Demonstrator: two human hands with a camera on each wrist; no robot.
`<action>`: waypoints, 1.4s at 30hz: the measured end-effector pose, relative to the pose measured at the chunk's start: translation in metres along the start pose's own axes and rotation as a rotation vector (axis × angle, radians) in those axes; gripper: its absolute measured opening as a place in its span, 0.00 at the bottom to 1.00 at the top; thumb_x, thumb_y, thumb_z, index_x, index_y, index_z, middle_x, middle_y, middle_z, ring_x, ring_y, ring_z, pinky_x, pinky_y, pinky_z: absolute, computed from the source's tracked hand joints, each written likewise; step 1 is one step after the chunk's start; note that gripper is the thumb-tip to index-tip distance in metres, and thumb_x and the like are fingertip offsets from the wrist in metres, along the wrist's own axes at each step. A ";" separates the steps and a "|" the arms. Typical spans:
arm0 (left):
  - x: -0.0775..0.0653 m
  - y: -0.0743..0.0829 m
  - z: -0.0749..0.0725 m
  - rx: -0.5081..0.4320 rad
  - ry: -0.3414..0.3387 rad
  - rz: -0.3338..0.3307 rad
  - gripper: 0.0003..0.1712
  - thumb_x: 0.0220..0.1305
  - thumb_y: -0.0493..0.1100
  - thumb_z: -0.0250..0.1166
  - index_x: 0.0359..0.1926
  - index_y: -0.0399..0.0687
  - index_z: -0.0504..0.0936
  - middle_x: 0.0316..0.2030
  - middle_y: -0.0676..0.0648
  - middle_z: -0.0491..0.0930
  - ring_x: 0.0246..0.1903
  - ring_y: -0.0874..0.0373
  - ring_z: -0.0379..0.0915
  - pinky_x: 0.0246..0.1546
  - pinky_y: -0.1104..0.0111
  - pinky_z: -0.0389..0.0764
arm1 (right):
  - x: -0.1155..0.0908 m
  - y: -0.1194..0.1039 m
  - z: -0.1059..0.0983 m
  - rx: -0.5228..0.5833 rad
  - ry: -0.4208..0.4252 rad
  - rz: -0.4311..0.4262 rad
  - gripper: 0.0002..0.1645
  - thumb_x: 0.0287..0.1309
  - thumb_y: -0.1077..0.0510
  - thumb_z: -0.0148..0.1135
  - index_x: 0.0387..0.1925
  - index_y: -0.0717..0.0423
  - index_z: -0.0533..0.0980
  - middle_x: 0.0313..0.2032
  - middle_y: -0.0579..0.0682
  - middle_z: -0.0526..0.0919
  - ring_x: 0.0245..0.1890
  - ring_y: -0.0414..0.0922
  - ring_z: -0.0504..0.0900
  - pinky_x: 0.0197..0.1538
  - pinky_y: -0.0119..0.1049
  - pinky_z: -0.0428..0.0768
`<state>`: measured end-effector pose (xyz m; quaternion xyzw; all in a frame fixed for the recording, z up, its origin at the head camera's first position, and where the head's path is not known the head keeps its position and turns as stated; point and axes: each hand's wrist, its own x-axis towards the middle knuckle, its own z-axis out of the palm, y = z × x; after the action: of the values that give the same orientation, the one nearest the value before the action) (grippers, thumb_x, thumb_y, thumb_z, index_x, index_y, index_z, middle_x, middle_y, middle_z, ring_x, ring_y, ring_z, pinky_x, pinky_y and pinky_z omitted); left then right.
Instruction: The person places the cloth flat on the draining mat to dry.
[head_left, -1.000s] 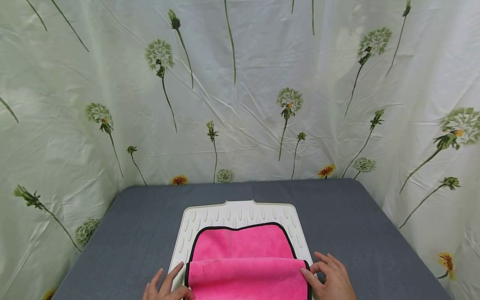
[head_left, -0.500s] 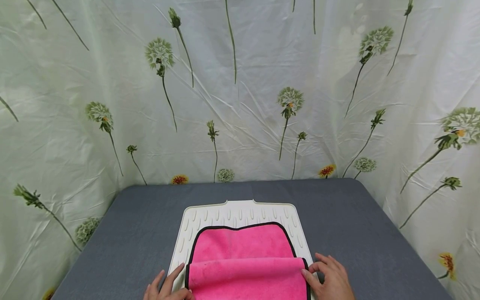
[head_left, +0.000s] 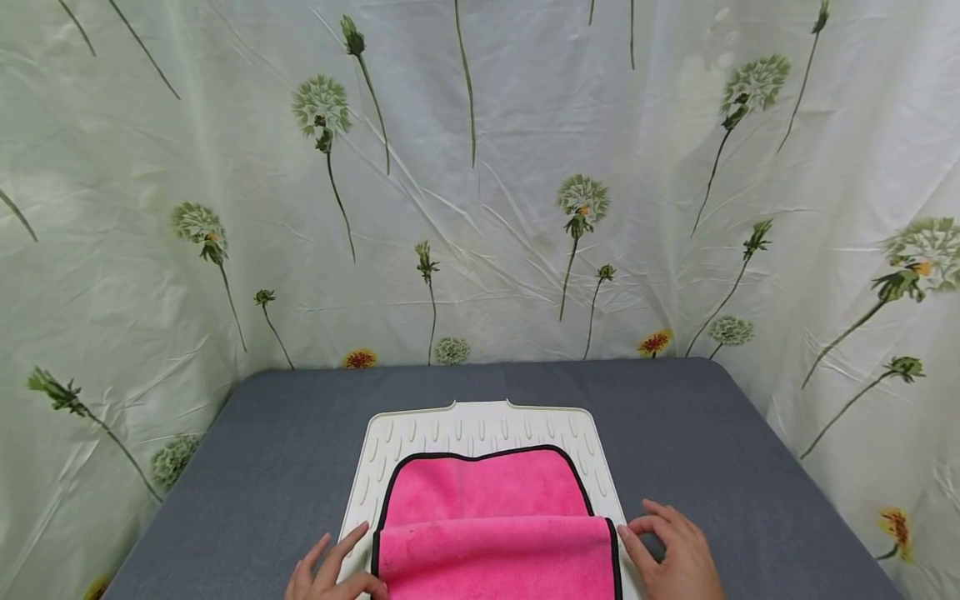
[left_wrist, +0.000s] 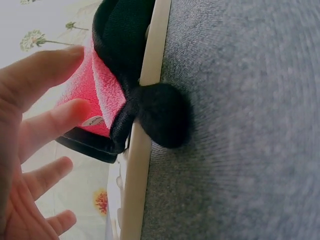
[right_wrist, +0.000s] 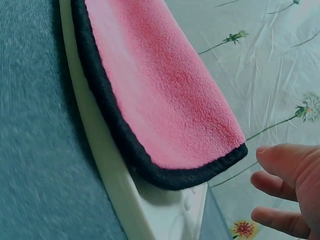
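A pink plush cloth (head_left: 491, 483) with black edging lies on a white ridged tray (head_left: 480, 421). Its near part is folded over, making a raised fold (head_left: 495, 542) across the middle. At the cloth's left edge is my left hand (head_left: 330, 575), fingers spread and thumb tip right by the edging. In the left wrist view, its fingertips overlap the pink cloth (left_wrist: 107, 95), and a dark rounded lump (left_wrist: 165, 115) hangs over the tray's side. My right hand (head_left: 671, 554) is beside the right edge, its fingers apart from the cloth (right_wrist: 165, 90) in the right wrist view.
A dark grey cloth-covered table (head_left: 712, 442) bears the tray and extends to both sides and behind it. Behind the table hangs a white curtain (head_left: 480, 208) printed with dandelions.
My right hand has let go of the cloth's right edge and moved slightly right. The left hand and the fold are nearly where they were.
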<state>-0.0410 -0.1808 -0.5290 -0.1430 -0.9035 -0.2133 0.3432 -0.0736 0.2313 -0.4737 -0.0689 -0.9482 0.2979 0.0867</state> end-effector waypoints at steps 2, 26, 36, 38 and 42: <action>0.001 -0.002 0.000 -0.020 0.017 0.015 0.21 0.39 0.48 0.77 0.20 0.83 0.74 0.52 0.43 0.84 0.67 0.86 0.54 0.72 0.83 0.39 | 0.001 0.001 -0.002 -0.001 0.004 -0.002 0.07 0.58 0.52 0.73 0.29 0.48 0.84 0.57 0.66 0.83 0.59 0.68 0.78 0.62 0.68 0.71; 0.032 0.017 -0.014 -0.076 0.015 -0.338 0.29 0.39 0.39 0.81 0.15 0.71 0.68 0.53 0.45 0.83 0.61 0.41 0.64 0.50 0.37 0.64 | 0.021 0.003 -0.010 -0.055 -0.031 -0.086 0.06 0.57 0.53 0.74 0.30 0.45 0.82 0.57 0.65 0.82 0.61 0.71 0.74 0.63 0.69 0.70; 0.053 0.005 -0.023 -0.113 -0.088 -0.304 0.21 0.47 0.40 0.80 0.26 0.66 0.75 0.59 0.42 0.78 0.61 0.35 0.62 0.49 0.35 0.61 | 0.030 -0.008 -0.010 -0.056 0.057 -0.208 0.09 0.51 0.58 0.77 0.27 0.44 0.81 0.55 0.63 0.83 0.59 0.66 0.77 0.61 0.67 0.71; 0.057 0.002 -0.024 -0.106 -0.114 -0.298 0.19 0.49 0.41 0.80 0.28 0.65 0.77 0.60 0.42 0.77 0.62 0.35 0.61 0.48 0.35 0.61 | 0.033 -0.009 -0.010 -0.052 0.096 -0.251 0.11 0.49 0.59 0.79 0.26 0.44 0.81 0.53 0.62 0.84 0.58 0.66 0.78 0.59 0.66 0.71; 0.065 -0.003 -0.026 -0.082 -0.174 -0.280 0.14 0.51 0.43 0.79 0.31 0.62 0.80 0.61 0.42 0.76 0.63 0.35 0.60 0.49 0.32 0.61 | 0.039 -0.011 -0.010 -0.049 0.124 -0.291 0.13 0.48 0.60 0.80 0.26 0.43 0.81 0.53 0.62 0.85 0.57 0.67 0.78 0.59 0.66 0.72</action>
<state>-0.0749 -0.1891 -0.4681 -0.0476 -0.9314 -0.2825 0.2245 -0.1107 0.2348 -0.4549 0.0490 -0.9479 0.2543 0.1855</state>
